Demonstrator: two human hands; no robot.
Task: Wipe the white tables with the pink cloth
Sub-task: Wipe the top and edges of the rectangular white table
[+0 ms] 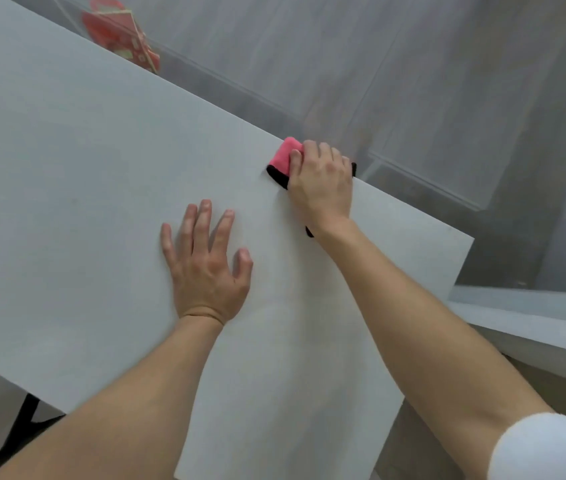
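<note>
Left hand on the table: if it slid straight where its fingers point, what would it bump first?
Probably nothing: the left hand points across bare white table to its far edge. The pink cloth lies off to the right.

Single view: head-worn, wide-angle. Aimed forward and steeply down onto white table (67,174), rolled so the tabletop runs diagonally across frame. Close range: both forearms entering from bottom edge, left hand (205,268) near centre, right hand (323,181) on pink cloth (286,155) just above, at far table edge. Blurred grey background, upper right.
</note>
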